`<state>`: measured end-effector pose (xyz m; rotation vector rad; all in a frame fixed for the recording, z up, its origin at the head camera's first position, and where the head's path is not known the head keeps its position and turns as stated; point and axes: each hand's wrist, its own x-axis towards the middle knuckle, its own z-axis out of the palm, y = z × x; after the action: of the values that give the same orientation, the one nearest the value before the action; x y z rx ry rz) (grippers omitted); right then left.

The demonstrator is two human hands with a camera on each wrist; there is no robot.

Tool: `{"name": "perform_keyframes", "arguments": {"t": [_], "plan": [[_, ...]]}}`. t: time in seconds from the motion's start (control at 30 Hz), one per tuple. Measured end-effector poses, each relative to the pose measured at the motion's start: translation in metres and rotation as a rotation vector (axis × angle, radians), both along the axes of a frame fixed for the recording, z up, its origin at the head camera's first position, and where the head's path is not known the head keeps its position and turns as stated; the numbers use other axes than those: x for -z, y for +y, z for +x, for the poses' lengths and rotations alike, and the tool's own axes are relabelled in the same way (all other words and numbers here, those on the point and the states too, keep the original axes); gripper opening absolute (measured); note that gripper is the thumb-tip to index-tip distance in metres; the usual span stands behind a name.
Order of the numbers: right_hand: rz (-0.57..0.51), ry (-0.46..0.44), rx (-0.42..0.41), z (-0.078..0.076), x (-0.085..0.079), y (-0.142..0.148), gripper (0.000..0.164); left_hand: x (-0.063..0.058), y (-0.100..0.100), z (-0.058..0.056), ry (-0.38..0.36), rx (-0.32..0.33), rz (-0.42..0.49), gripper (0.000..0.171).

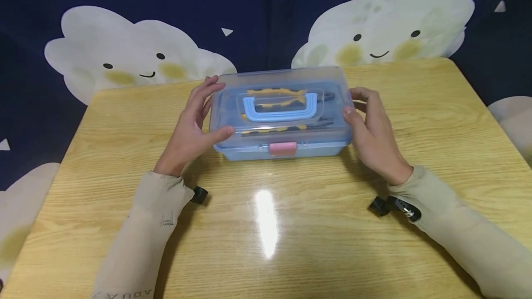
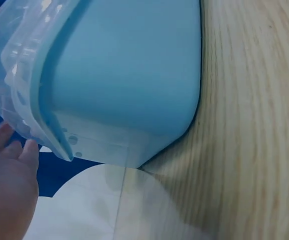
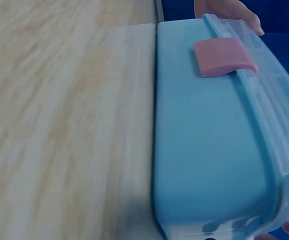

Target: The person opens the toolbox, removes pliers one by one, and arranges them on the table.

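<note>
A light blue plastic toolbox [image 1: 245, 152] with a clear lid [image 1: 278, 77] rests on the table, its lid down. On top lies a blue carry handle [image 1: 280, 116], and a pink latch [image 1: 283, 148] sits at the front. Yellow-and-black tools [image 1: 287, 129] show blurred through the lid. My left hand [image 1: 193, 128] holds the box's left end, thumb over the front corner and fingers toward the back corner. At the right end my right hand [image 1: 371, 135] grips the lid's edge, thumb on the corner and fingers around the side.
The wooden table [image 1: 270, 243] carries a bright light reflection in front of the box. Behind it hangs a dark blue cloth [image 1: 266, 17] with smiling white clouds [image 1: 386, 26]. Small black devices [image 1: 200, 195] are strapped at both wrists over beige sleeves.
</note>
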<state>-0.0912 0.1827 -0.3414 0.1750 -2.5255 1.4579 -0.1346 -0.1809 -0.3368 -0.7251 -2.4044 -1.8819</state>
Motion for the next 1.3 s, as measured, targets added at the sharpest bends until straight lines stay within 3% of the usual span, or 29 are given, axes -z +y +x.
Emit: {"name": "perform_keyframes", "arguments": {"t": [0.13,0.33,0.5,0.67,0.8,0.97,1.17,1.3], "plan": [[-0.010,-0.018,-0.049,-0.003,0.007,0.000,0.050,0.001,0.001,0.001,-0.047,-0.017,-0.006,0.091],[-0.015,0.006,-0.070,-0.007,0.011,0.001,0.053,0.004,0.002,0.000,-0.093,-0.016,0.034,0.101],[-0.003,0.010,-0.071,-0.008,0.011,0.003,0.054,0.006,0.004,0.001,-0.081,-0.011,0.052,0.101],[0.014,0.007,-0.064,-0.013,0.010,0.005,0.055,0.007,0.003,0.006,-0.069,-0.031,0.008,0.100],[0.017,-0.052,-0.051,-0.014,0.007,0.006,0.054,0.005,0.002,0.007,-0.065,-0.052,-0.052,0.101],[0.011,-0.100,-0.031,-0.014,-0.004,0.008,0.051,-0.003,0.001,0.003,-0.057,-0.052,-0.067,0.101],[-0.027,-0.035,0.032,-0.013,-0.010,0.009,0.044,-0.003,0.002,0.003,-0.069,-0.037,-0.067,0.100],[-0.065,0.042,0.103,-0.010,-0.018,0.008,0.040,-0.002,-0.001,0.005,-0.077,-0.055,-0.123,0.106]]}}
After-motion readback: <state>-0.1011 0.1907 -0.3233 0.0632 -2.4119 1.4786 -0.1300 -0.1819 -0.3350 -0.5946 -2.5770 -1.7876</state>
